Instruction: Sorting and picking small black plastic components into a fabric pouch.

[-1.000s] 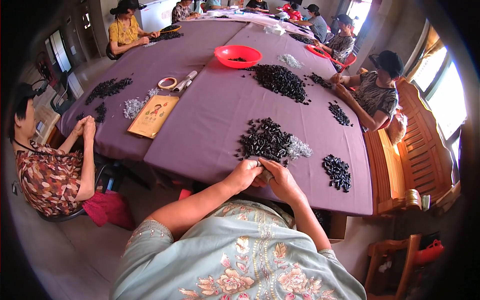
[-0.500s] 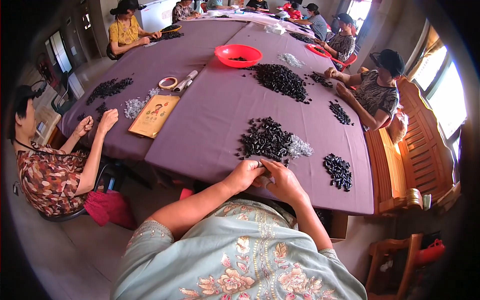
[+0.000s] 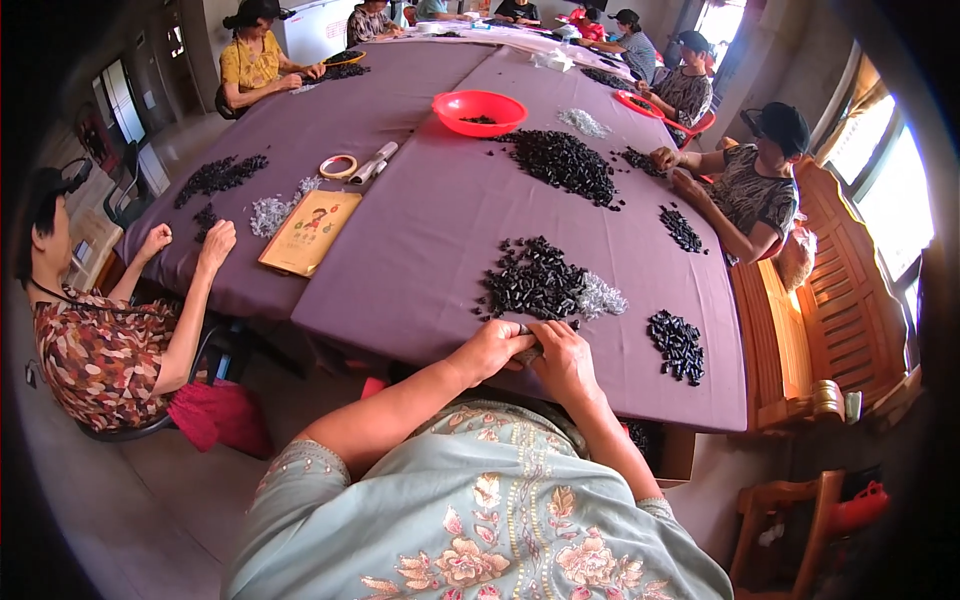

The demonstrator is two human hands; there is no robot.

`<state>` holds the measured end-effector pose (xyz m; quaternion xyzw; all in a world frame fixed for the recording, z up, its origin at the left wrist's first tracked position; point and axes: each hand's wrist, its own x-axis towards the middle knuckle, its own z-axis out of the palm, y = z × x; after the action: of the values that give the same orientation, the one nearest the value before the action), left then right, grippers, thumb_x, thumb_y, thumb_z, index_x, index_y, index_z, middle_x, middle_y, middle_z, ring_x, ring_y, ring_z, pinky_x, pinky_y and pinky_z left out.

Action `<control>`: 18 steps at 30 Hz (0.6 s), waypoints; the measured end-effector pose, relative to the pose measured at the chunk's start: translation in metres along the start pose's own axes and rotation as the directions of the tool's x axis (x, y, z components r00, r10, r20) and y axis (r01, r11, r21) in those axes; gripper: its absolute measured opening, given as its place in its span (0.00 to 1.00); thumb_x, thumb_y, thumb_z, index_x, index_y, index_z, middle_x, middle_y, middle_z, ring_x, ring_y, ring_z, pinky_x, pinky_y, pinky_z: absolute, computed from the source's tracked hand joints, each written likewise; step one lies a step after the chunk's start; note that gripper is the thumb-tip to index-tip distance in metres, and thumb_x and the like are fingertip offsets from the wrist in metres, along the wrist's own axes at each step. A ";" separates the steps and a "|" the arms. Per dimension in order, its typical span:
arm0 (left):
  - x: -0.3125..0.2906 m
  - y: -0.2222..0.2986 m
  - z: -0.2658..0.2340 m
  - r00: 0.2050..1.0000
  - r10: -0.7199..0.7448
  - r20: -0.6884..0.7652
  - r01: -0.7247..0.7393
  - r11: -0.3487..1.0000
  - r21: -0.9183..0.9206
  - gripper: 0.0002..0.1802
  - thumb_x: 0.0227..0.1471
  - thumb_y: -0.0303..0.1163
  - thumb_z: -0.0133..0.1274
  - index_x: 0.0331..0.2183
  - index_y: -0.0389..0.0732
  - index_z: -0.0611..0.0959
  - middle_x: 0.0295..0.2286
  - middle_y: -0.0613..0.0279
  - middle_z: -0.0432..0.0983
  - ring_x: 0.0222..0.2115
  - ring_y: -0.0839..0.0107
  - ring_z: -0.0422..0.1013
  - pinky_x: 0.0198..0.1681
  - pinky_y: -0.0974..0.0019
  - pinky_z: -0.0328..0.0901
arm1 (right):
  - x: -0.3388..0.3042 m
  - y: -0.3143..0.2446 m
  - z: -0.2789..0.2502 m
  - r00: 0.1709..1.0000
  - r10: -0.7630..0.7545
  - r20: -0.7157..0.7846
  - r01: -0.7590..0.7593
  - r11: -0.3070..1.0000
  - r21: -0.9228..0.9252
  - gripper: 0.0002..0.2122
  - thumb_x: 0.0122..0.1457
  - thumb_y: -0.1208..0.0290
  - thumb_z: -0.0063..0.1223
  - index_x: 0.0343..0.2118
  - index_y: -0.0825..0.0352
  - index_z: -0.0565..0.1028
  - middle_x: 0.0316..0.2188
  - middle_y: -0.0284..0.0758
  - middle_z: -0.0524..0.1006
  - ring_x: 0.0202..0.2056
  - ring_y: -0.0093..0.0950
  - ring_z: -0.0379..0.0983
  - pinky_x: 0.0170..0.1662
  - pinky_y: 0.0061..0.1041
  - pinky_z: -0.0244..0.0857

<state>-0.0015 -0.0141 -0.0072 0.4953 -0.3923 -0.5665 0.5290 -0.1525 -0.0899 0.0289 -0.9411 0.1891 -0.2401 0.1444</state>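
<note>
Left hand (image 3: pixel 490 350) and right hand (image 3: pixel 565 362) meet, fingers curled; whether they grip anything I can't tell. Black pieces (image 3: pixel 532 280) and pale bits (image 3: pixel 603 297) lie just beyond on the tabletop (image 3: pixel 410 275), likely for easy reach.

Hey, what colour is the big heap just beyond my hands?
The heap is black, best seen in the head view.

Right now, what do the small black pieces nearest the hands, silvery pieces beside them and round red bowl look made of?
Small black pieces: probably glossy plastic, given bright highlights. Silvery pieces: perhaps clear plastic, from pale glints; metal remains possible. Round red bowl: likely smooth plastic, by its even colour.
</note>
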 end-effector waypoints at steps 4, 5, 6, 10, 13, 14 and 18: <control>0.004 -0.001 -0.004 0.999 -0.049 0.022 0.048 0.999 0.024 0.16 0.61 0.41 0.48 0.37 0.39 0.81 0.33 0.65 0.79 0.33 0.76 0.75 0.36 0.70 0.71 | 0.001 -0.004 -0.006 1.000 -0.010 0.020 0.010 1.000 0.004 0.20 0.37 0.78 0.57 0.40 0.69 0.74 0.31 0.42 0.75 0.37 0.44 0.72 0.42 0.38 0.68; 0.005 -0.002 -0.004 0.998 -0.053 0.034 0.052 0.998 0.035 0.16 0.62 0.41 0.48 0.37 0.38 0.81 0.32 0.63 0.79 0.32 0.75 0.75 0.35 0.70 0.71 | 0.001 -0.003 -0.006 1.000 -0.019 0.022 0.018 1.000 0.021 0.20 0.38 0.78 0.56 0.40 0.69 0.74 0.31 0.42 0.75 0.37 0.45 0.72 0.42 0.38 0.68; 0.005 -0.002 -0.003 0.997 -0.057 0.047 0.055 0.997 0.047 0.17 0.62 0.41 0.47 0.36 0.37 0.81 0.32 0.62 0.79 0.31 0.75 0.75 0.35 0.70 0.71 | 0.000 -0.002 -0.006 0.999 -0.027 0.024 0.026 0.999 0.038 0.20 0.38 0.78 0.56 0.40 0.70 0.74 0.31 0.43 0.75 0.37 0.45 0.72 0.42 0.39 0.68; 0.003 0.002 0.000 0.998 -0.058 0.036 0.054 0.994 0.093 0.17 0.62 0.40 0.45 0.36 0.36 0.80 0.30 0.61 0.79 0.29 0.73 0.76 0.35 0.70 0.71 | 0.000 0.000 -0.005 1.000 -0.027 0.009 0.026 0.995 0.094 0.18 0.37 0.78 0.58 0.36 0.70 0.73 0.31 0.43 0.74 0.38 0.46 0.71 0.41 0.39 0.67; 0.001 0.001 0.000 0.999 -0.036 0.028 0.035 0.998 0.043 0.16 0.62 0.38 0.44 0.35 0.36 0.80 0.29 0.60 0.79 0.29 0.72 0.76 0.33 0.70 0.71 | 0.000 -0.001 -0.005 1.000 -0.006 0.017 0.004 0.993 0.116 0.17 0.38 0.78 0.57 0.36 0.70 0.73 0.31 0.44 0.74 0.38 0.46 0.72 0.42 0.40 0.67; 0.002 0.000 0.000 0.999 -0.027 0.030 0.026 0.999 0.035 0.16 0.61 0.37 0.43 0.35 0.35 0.79 0.29 0.60 0.79 0.28 0.73 0.76 0.32 0.70 0.71 | 0.000 -0.001 -0.004 1.000 0.003 0.014 -0.004 0.992 0.123 0.17 0.38 0.78 0.57 0.36 0.70 0.73 0.31 0.44 0.74 0.38 0.46 0.72 0.42 0.40 0.67; 0.001 0.000 0.006 0.997 0.055 -0.048 -0.055 0.998 -0.008 0.13 0.57 0.30 0.42 0.28 0.33 0.78 0.23 0.58 0.77 0.21 0.72 0.75 0.25 0.70 0.71 | -0.001 0.001 0.000 1.000 0.014 0.004 -0.015 0.991 0.132 0.17 0.38 0.78 0.57 0.36 0.70 0.74 0.32 0.44 0.74 0.38 0.47 0.72 0.42 0.39 0.67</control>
<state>-0.0076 -0.0160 -0.0063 0.4951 -0.3903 -0.5417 0.5560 -0.1537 -0.0902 0.0285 -0.9285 0.1794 -0.2494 0.2086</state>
